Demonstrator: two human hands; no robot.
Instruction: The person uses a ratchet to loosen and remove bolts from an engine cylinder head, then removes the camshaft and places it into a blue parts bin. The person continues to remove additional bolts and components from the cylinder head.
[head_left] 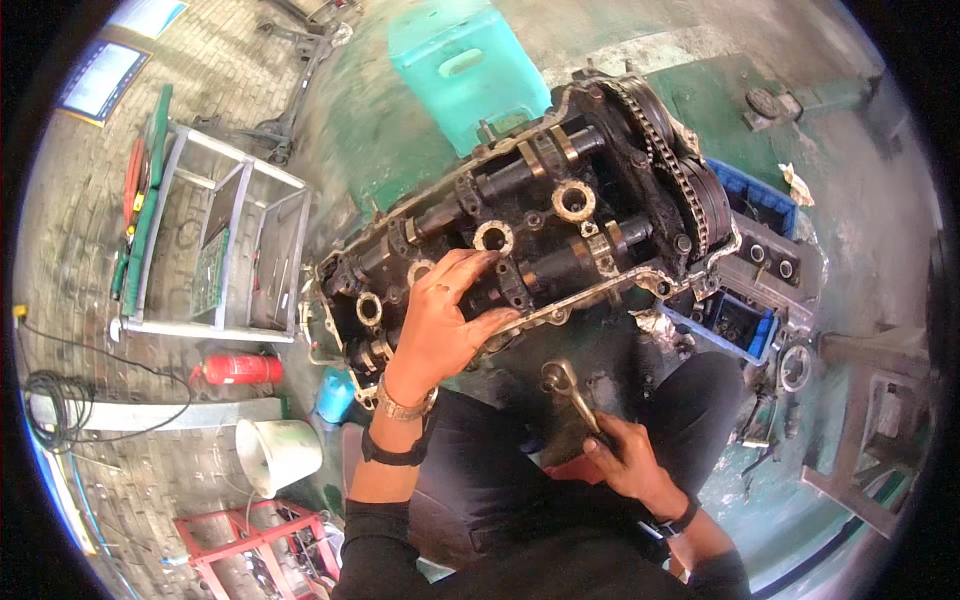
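An oily engine cylinder head (440,215) lies at a slant in front of me, with dark camshafts (560,265), bearing caps and a timing chain (665,150) at its right end. My left hand (445,315) rests over its near side, thumb and fingers spread around a dark bearing cap (512,285). Whether the fingertips press on the cap is hard to tell. Below, close to my lap, my right hand (628,460) is closed around the handle of a ratchet wrench (575,400). The wrench's round head points up and left, apart from the engine.
A turquoise plastic stool (460,75) stands behind the engine. On the left are a metal rack (220,235), a red fire extinguisher (240,369) and a white bucket (280,455). Blue crates (755,195) with parts and a valve cover (775,260) lie on the right.
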